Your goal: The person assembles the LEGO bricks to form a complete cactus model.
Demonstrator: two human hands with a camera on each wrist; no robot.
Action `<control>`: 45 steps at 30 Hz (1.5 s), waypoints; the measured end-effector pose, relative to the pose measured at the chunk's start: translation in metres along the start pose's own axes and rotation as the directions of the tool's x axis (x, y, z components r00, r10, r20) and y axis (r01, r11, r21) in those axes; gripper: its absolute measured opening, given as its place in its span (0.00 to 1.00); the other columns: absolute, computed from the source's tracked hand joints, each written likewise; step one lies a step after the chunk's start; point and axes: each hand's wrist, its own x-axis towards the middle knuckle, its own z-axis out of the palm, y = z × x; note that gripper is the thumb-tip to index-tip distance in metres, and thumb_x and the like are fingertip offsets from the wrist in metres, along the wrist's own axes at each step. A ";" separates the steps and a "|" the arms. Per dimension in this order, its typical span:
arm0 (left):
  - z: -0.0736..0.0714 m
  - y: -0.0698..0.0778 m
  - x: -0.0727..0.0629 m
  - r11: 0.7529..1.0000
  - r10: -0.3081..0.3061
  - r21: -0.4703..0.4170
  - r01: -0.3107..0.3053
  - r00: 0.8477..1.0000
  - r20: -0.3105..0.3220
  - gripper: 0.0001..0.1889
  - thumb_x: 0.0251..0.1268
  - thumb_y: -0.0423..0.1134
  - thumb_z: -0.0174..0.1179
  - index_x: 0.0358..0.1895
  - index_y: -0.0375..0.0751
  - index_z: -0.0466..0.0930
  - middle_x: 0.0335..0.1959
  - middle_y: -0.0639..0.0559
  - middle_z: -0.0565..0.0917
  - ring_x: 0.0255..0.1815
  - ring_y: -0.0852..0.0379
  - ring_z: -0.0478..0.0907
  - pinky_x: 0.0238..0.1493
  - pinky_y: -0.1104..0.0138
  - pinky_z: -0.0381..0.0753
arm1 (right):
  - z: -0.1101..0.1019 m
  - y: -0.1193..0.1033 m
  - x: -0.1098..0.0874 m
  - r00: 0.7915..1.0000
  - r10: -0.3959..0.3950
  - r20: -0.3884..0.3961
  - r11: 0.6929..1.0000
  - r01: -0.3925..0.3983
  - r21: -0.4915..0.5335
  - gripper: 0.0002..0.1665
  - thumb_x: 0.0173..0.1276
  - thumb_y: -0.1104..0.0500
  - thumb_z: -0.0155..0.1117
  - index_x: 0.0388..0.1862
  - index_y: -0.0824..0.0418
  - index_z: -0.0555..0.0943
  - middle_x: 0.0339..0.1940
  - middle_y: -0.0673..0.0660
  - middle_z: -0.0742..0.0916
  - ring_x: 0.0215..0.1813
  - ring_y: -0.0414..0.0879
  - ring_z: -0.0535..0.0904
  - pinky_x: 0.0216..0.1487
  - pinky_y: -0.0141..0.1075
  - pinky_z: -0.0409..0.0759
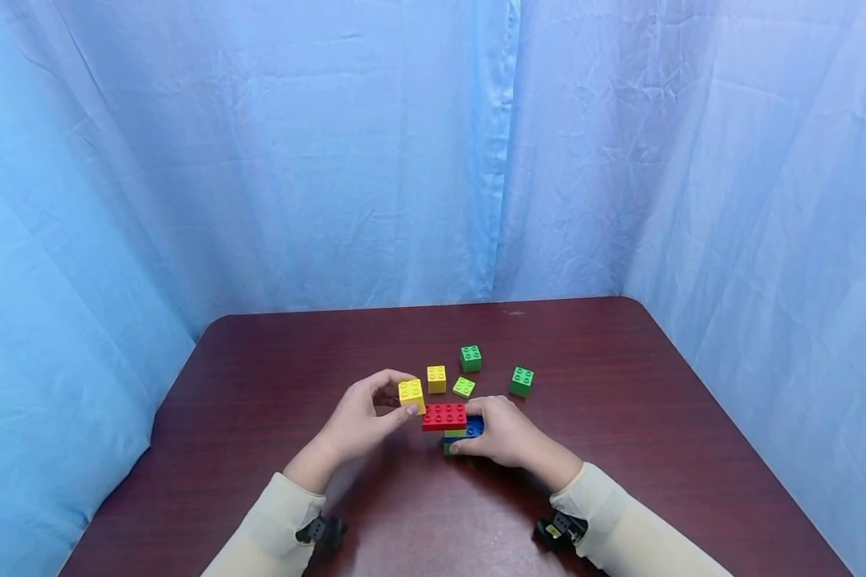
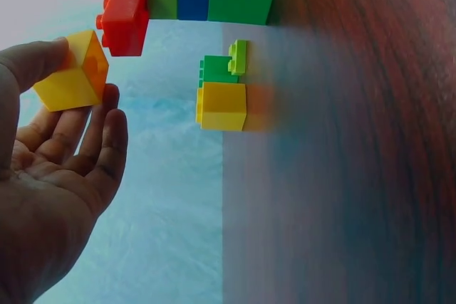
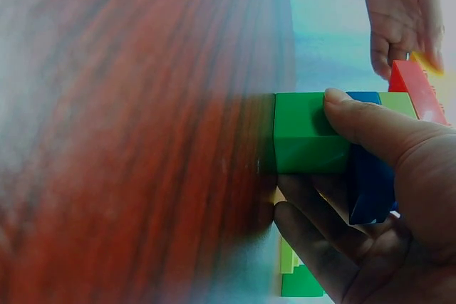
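My left hand (image 1: 361,418) pinches a yellow toy brick (image 1: 410,394) between thumb and fingers, held up at the left end of a red brick (image 1: 443,416). That long red brick tops a small stack: light green under it, then a blue brick (image 1: 475,426) jutting out to the right, and a green brick (image 3: 306,133) at the bottom on the table. Around the stack my right hand (image 1: 508,433) curls, thumb on its near side across the green and blue bricks. In the left wrist view the yellow brick (image 2: 71,72) is tilted, beside the red brick's end.
Beyond the hands lie loose bricks: a yellow one (image 1: 436,379), a thin lime one (image 1: 464,388), a green one (image 1: 471,358) and another green one (image 1: 521,381) farther right. The dark wooden table (image 1: 296,344) is bordered by blue curtains (image 1: 368,160).
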 end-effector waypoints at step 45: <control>0.015 -0.004 -0.004 0.992 -0.007 -0.128 0.017 0.997 0.077 0.21 0.69 0.36 0.71 0.63 0.50 0.81 0.52 0.53 0.80 0.54 0.53 0.85 0.51 0.63 0.86 | 0.001 0.000 0.000 1.000 0.019 0.014 1.000 -0.019 0.014 0.20 0.56 0.44 0.86 0.41 0.47 0.87 0.31 0.37 0.85 0.34 0.39 0.78 0.37 0.35 0.80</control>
